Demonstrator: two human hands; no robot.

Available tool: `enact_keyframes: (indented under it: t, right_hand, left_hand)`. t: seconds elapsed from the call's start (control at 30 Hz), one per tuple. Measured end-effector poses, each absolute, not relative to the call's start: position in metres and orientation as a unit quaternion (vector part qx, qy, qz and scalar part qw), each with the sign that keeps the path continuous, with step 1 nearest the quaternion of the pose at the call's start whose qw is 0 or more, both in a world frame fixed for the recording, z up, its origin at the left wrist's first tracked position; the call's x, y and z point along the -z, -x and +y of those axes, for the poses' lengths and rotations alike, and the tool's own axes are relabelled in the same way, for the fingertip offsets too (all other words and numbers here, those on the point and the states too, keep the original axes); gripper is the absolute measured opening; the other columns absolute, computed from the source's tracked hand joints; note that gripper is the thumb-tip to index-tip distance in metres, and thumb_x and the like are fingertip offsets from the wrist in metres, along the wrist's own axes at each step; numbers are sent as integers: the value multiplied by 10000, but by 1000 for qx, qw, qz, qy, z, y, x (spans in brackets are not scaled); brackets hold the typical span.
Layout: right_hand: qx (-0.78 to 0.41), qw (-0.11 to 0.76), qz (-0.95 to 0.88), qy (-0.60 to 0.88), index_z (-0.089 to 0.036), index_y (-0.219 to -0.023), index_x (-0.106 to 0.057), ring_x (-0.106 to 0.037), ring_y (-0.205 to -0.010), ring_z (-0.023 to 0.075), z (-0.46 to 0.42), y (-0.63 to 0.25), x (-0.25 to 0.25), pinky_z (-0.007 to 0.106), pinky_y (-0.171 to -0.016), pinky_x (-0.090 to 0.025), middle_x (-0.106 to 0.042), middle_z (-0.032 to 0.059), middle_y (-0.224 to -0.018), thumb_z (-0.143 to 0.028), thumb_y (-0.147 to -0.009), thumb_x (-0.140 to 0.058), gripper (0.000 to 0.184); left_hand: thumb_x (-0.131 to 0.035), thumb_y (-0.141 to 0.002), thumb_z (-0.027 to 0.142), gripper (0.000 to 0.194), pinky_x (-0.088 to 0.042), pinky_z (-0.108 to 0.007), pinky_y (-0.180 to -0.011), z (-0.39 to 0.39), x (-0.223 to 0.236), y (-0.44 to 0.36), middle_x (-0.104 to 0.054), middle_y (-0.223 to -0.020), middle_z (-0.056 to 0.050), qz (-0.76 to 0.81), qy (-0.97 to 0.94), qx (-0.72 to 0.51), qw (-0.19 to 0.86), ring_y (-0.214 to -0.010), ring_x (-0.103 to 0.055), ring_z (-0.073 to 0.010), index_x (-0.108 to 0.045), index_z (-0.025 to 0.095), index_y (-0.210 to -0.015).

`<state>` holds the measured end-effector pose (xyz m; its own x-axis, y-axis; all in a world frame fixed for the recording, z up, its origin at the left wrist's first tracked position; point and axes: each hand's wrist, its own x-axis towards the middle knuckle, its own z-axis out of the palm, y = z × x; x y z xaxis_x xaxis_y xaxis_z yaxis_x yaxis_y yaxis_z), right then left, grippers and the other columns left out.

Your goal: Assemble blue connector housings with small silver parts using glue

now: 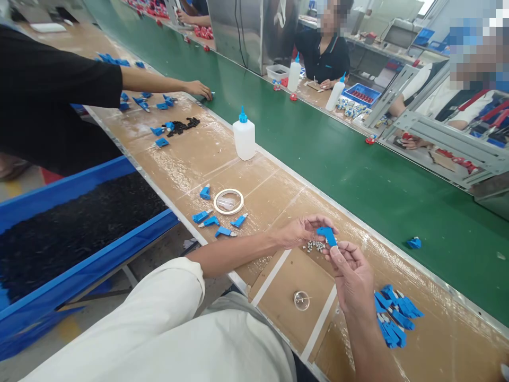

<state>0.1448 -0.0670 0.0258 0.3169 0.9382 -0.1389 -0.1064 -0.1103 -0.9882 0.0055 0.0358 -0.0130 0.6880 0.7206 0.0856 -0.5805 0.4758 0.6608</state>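
Observation:
Both of my hands hold a small blue L-shaped plastic part (327,235) above the table. My left hand (301,232) grips its upper end from the left. At its lower end, my right hand (353,270) pinches it between thumb and fingers. Just under the hands lie several small grey pieces (314,246), partly covered by them. A round clear dish (301,301) stands on a cardboard sheet (278,286) in front of me. To the right of my right hand, a heap of similar blue parts (397,313) rests on the table.
Left of my arm are loose blue parts (210,221) and a tape roll (228,202). A white bottle (244,138) stands near the green conveyor belt (318,154). A co-worker's hand (200,89) reaches to the belt. A blue bin (79,270) holds black pieces. Other people sit across.

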Motion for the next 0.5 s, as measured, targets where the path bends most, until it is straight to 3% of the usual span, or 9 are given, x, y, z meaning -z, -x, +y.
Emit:
enact_keyframes:
  t: [0.13, 0.23, 0.37, 0.5]
  right_hand:
    - [-459, 522, -415, 587, -238, -1128, -713, -712, -851, 212, -73, -144, -31, 367, -741, -609, -754, 71, -1023, -469, -758, -852, 457]
    - [-421, 511, -444, 603, -241, -1095, -728, -706, -915, 243, -79, -141, -34, 369, -715, -604, -753, 87, -1094, -460, -756, -850, 422]
    - [-413, 507, -452, 606, -245, -1084, -721, -685, -875, 228, -85, -142, -31, 345, -701, -586, -746, 70, -1019, -473, -785, -823, 389]
    - [-506, 517, -412, 554, -257, -1051, -722, -637, -747, 189, -89, -150, -27, 305, -623, -553, -701, 43, -889, -510, -792, -802, 371]
  left_hand:
    - [-993, -524, 373, 489, -512, -294, -830, 35, 12, 1, -723, -956, -74, 84, -372, -359, 852, -911, -679, -176, -719, 165, -872]
    - [-990, -508, 427, 487, -525, -326, -868, 33, 12, 5, -719, -962, -75, 77, -398, -351, 844, -945, -685, -198, -729, 174, -832]
    - [-935, -583, 521, 447, -524, -357, -934, 32, 6, 9, -724, -1004, -99, 58, -451, -347, 820, -1000, -686, -223, -782, 194, -845]
    - [-899, -658, 513, 460, -519, -358, -955, 26, -4, 12, -740, -1043, -115, 53, -484, -347, 802, -1013, -684, -225, -808, 198, -982]
